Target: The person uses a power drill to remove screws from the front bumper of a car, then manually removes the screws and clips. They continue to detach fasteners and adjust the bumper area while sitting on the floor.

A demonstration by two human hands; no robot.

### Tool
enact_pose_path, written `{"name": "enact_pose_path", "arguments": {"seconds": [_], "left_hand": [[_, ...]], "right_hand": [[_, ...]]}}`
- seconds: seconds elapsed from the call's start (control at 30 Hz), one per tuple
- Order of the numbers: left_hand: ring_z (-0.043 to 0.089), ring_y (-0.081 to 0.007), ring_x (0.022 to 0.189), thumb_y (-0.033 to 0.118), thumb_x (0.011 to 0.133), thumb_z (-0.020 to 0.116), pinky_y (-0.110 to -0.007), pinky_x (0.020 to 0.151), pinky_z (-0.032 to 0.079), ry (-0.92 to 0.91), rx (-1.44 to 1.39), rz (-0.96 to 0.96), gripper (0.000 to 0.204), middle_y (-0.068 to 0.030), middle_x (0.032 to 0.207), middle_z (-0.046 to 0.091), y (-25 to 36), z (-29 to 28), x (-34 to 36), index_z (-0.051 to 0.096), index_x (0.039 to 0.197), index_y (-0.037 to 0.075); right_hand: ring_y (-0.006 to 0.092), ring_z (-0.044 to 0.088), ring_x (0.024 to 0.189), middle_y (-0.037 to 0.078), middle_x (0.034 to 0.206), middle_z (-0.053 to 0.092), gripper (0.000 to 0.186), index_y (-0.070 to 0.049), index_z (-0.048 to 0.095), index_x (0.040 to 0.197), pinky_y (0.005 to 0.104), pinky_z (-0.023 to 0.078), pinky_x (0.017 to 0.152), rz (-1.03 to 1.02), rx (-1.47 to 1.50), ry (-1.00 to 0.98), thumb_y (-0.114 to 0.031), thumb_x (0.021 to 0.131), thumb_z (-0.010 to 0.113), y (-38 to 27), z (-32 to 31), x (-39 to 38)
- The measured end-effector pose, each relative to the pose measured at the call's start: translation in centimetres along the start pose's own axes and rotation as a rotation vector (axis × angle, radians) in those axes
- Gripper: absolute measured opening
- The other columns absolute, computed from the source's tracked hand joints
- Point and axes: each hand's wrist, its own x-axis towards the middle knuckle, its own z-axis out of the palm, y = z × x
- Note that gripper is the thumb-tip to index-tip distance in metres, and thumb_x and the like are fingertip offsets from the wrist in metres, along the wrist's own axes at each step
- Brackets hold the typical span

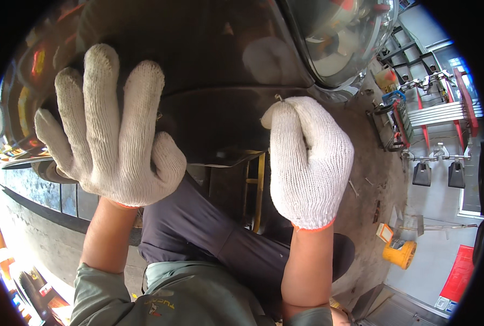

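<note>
A glossy dark car body panel [209,60] fills the upper middle, with a seam running across it and a lower dark section [214,122] beneath. My left hand [114,130], in a white knit glove, lies open against the panel with fingers spread. A tiny metal bit [159,116] shows beside its index finger. Near the seam on the right, my right hand [309,157], gloved alike, is closed in a pinch. From its fingertips sticks a small bent metal piece [278,98]; the rest of it is hidden by the glove.
A clear lamp [337,49] curves out at the panel's upper right. Below the panel's lower edge stands a yellow metal bar [260,190]. To the right, a yellow bucket [399,254] and a red-and-silver metal rack [440,114] stand on the workshop floor [361,217].
</note>
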Motion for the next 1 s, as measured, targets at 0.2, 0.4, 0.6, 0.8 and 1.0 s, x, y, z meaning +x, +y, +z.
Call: {"name": "enact_pose_path", "arguments": {"seconds": [0.2,0.4,0.6,0.8,1.0], "left_hand": [[0.060,-0.0513,0.144,0.025,0.083,0.055,-0.064,0.130,0.028,0.043,-0.023,-0.008,0.063,-0.0272,0.148,0.071,0.0,0.1,-0.1,0.081,0.135,0.001],[0.062,-0.0501,0.142,0.024,0.081,0.059,-0.065,0.127,0.031,0.048,-0.060,-0.035,0.060,-0.0261,0.148,0.071,0.3,-0.3,0.4,0.083,0.132,0.004],[0.065,-0.0365,0.136,0.014,0.074,0.072,-0.063,0.122,0.036,-0.051,-0.245,0.082,0.061,-0.0085,0.151,0.069,3.8,-0.4,1.6,0.082,0.134,0.018],[0.054,-0.0230,0.149,0.011,0.076,0.076,-0.057,0.129,0.033,-0.153,-0.413,0.169,0.067,0.0002,0.162,0.061,5.6,0.1,1.7,0.075,0.143,0.016],[0.052,-0.0203,0.154,0.012,0.080,0.073,-0.048,0.136,0.029,-0.311,-0.572,0.393,0.061,-0.0022,0.160,0.063,5.2,0.2,0.2,0.075,0.141,0.009]], "right_hand": [[0.0306,0.071,0.064,0.018,0.077,0.070,0.007,0.002,0.073,0.099,0.0354,0.054,0.065,-0.212,-0.224,0.027,-0.004,0.102,0.070,0.7,-0.1,0.1],[0.0380,0.067,0.060,0.014,0.068,0.064,0.007,-0.006,0.069,0.094,0.0430,0.052,0.056,-0.395,-0.347,0.110,-0.008,0.097,0.076,1.5,0.4,0.5],[0.0368,0.068,0.059,0.013,0.066,0.065,0.010,-0.009,0.067,0.095,0.0460,0.052,0.055,-0.471,-0.428,0.108,-0.014,0.101,0.074,1.9,-0.2,0.5],[0.0455,0.071,0.074,0.022,0.077,0.069,0.011,-0.004,0.069,0.099,0.0491,0.055,0.063,-0.248,-0.122,0.072,-0.013,0.106,0.068,2.1,-0.7,-0.7],[0.0426,0.076,0.079,0.021,0.083,0.073,0.015,0.000,0.072,0.101,0.0431,0.058,0.069,-0.028,-0.159,0.055,-0.012,0.107,0.065,2.5,-2.6,-5.6]]}}
